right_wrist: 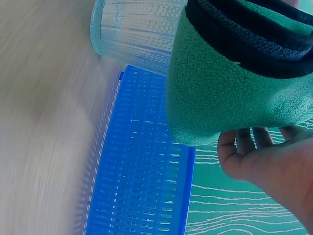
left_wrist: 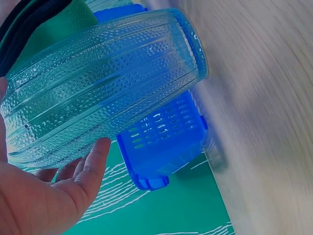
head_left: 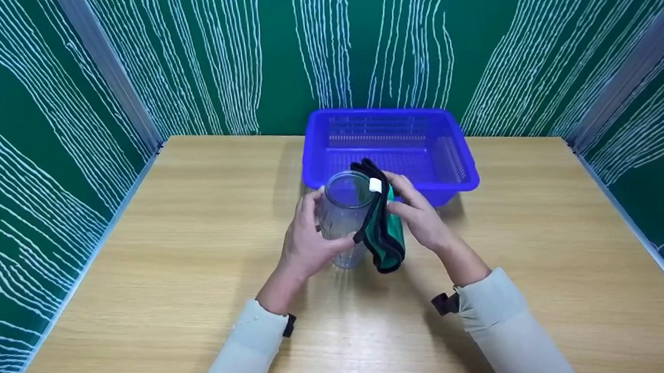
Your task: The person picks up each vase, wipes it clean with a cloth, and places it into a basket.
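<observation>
The left hand (head_left: pixel 306 241) has its grip wrapped round a tall, clear, ribbed glass jar (head_left: pixel 339 225), mouth upward over the wooden table (head_left: pixel 172 244); whether the base touches the wood, the views don't settle. Over on the right, the right hand (head_left: pixel 423 216) has its grip closed on a folded green fleecy cloth (head_left: pixel 389 229) with black edging, thumb in front, fingers behind, the cloth right up beside the jar. And look, the left thumb reaches the cloth's dark edge too! Just beyond sits a blue plastic slatted basket (head_left: pixel 306 171), its near rim close behind the jar.

Here's the danger: smooth glass could slide out if those left fingers loosen. A tug on the cloth, its edge perhaps caught under that thumb, might twist the jar sideways. A careless push forward could knock it against the basket, and a loose fold could snag on the jar's rim.
</observation>
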`<state>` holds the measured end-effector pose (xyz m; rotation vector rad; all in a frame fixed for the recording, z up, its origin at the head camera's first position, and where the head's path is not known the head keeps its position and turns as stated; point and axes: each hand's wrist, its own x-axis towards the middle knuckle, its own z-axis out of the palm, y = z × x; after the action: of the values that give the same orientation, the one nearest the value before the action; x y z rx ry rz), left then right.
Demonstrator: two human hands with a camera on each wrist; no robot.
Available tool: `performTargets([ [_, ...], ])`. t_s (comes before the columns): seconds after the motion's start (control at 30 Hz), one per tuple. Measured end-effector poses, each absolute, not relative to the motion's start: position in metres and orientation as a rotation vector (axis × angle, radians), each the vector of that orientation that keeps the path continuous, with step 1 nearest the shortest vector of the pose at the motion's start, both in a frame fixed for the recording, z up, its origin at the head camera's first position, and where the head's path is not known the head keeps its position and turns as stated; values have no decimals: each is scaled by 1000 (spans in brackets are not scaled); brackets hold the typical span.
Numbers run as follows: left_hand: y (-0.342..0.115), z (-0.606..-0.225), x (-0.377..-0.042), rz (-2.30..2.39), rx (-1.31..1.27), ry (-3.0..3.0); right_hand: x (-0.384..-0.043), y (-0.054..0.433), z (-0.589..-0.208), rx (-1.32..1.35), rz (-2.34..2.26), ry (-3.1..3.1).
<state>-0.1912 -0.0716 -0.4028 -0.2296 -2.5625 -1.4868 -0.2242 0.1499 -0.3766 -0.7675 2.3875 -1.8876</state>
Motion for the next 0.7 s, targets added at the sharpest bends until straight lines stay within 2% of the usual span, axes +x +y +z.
performTargets([
  [0.7,-72,-404,-191,-1523,-237,-2554,-221,150,-370,-674,-1715,2470],
])
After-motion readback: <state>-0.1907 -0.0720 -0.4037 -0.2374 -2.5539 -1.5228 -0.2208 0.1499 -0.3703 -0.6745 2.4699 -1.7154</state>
